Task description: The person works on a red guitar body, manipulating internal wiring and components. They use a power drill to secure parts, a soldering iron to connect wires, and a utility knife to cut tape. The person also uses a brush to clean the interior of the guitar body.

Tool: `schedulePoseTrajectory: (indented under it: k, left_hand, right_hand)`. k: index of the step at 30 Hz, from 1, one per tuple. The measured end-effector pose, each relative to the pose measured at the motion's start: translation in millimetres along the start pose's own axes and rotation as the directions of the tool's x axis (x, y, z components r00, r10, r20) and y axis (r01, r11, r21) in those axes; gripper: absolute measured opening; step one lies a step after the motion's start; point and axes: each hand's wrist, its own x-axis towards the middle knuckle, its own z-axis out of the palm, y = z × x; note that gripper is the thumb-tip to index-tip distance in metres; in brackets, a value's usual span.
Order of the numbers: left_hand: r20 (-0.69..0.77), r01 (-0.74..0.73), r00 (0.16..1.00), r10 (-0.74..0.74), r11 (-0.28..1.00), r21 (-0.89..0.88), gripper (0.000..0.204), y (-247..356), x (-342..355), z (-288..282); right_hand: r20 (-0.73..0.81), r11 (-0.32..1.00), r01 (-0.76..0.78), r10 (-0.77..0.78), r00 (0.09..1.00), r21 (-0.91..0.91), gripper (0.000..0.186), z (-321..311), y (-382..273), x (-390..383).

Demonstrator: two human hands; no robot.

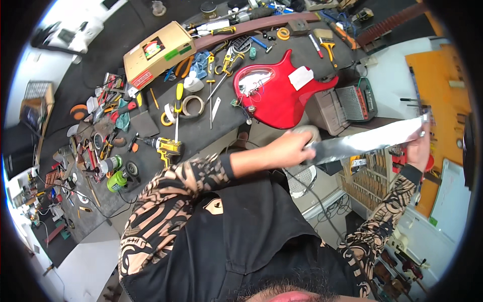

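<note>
A long strip of shiny foil tape (373, 139) is stretched between my two hands, in front of the bench. Its roll (311, 132) is gripped in my left hand (291, 150), fingers curled round it and slightly blurred. Off to the right, my right hand (418, 151) is closed on the free end of the strip. Beyond my left hand lies a glossy red guitar body (282, 108) with a white paper (301, 78) on it. Bright foil (254, 81) lines its cavity, and thin wires with small pots (251, 108) come out at its edge.
The dark bench (201, 138) bears a yellow drill (168, 147), a tape roll (193, 105), a cardboard box (160, 55) and many loose tools. A brush (328, 49) lies beyond the guitar. A cable (322, 204) hangs across my front. An open tool case (354, 100) stands right of the guitar.
</note>
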Motion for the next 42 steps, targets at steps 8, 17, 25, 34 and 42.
schedulePoseTrajectory:
  k: [8, 17, 25, 34, 42]
  left_hand:
    - [-0.346, -0.056, 0.915, 0.206, 0.915, 0.399, 0.023, -46, 223, -47]
    - [-0.449, 0.129, 0.838, 0.310, 0.688, 0.714, 0.011, -151, 336, -90]
    - [-0.467, 0.233, 0.846, 0.257, 0.610, 0.758, 0.012, -177, 346, -83]
    - [-0.595, 0.196, 0.748, 0.295, 0.758, 0.622, 0.030, -112, 292, -83]
    - [-0.892, 0.849, 0.420, -0.166, 0.418, 0.322, 0.029, -172, 76, -167]
  right_hand:
    - [0.259, 0.981, 0.188, -0.171, 0.951, -0.042, 0.035, 103, -32, 125]
    - [0.523, 0.972, 0.121, 0.003, 0.852, -0.203, 0.020, 177, 82, 212]
    - [0.522, 0.978, -0.191, 0.208, 0.827, -0.088, 0.039, 172, 152, 330]
    - [0.534, 0.767, 0.149, 0.279, 0.798, -0.625, 0.040, 252, 238, 423]
    - [0.726, 0.326, 0.714, -0.105, 0.679, -0.620, 0.068, 283, 297, 417]
